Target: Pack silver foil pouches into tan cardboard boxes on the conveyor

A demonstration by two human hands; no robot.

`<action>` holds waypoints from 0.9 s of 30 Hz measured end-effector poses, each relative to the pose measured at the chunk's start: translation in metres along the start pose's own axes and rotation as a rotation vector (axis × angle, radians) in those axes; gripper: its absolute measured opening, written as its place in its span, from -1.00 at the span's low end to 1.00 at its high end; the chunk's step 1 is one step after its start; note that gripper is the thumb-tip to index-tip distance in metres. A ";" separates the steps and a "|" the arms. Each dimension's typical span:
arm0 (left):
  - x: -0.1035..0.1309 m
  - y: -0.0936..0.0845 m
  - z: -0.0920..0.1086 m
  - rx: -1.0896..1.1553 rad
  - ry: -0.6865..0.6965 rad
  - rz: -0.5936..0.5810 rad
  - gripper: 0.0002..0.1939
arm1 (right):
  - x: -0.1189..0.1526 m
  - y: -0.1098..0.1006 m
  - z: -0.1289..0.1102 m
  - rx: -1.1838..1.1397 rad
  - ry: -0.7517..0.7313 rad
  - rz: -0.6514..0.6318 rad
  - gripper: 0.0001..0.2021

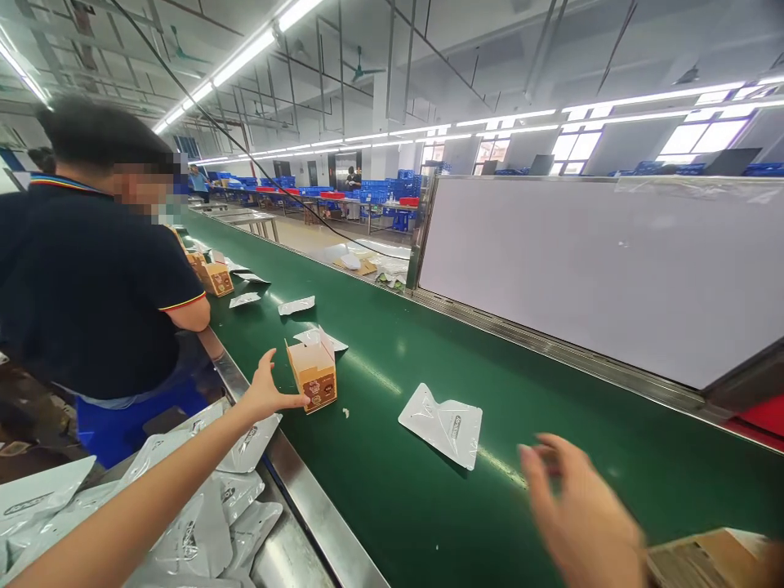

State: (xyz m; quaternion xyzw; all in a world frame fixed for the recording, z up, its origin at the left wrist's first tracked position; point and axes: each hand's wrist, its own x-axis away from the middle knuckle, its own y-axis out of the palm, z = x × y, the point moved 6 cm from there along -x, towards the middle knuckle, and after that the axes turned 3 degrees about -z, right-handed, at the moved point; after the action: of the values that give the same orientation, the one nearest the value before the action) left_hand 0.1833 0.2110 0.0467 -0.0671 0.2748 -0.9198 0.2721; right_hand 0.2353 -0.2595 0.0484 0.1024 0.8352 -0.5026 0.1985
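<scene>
My left hand (265,394) reaches over the green belt with thumb and fingers spread. Its thumb tip meets the near lower side of a small open-topped orange and brown box (318,384); the fingers are not wrapped round it. My right hand (581,510), a little blurred, hovers above the belt with thumb and fingers apart and nothing visible between them. Left of it, a white printed pouch (446,426) lies on the belt. Part of another cardboard box (698,559) shows at the bottom right corner, beside my right wrist.
The green conveyor belt (380,482) runs away to the far left, carrying more white pouches (296,306) and boxes (217,278). Many pouches (189,531) are heaped on a metal tray at lower left. A co-worker (104,269) sits at left. A white panel (588,269) borders the far side.
</scene>
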 end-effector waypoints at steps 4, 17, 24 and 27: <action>-0.006 0.037 0.000 0.127 0.020 -0.071 0.14 | -0.001 0.093 -0.063 0.153 0.082 -0.133 -0.28; 0.047 0.069 0.071 -0.133 0.389 -0.148 -0.36 | -0.018 0.050 -0.058 -0.208 0.006 0.092 -0.55; 0.083 0.089 0.101 -0.346 0.582 -0.027 -0.36 | 0.013 -0.054 -0.155 -0.328 -0.630 0.555 -0.71; 0.099 0.087 0.115 -0.307 0.751 0.134 -0.38 | 0.023 -0.031 -0.171 -0.347 -0.716 0.450 -0.73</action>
State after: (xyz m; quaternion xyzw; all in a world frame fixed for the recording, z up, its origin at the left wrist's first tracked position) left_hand 0.1721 0.0429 0.0932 0.2515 0.4928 -0.8089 0.1990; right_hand 0.1645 -0.1242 0.1343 0.0662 0.7428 -0.3032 0.5933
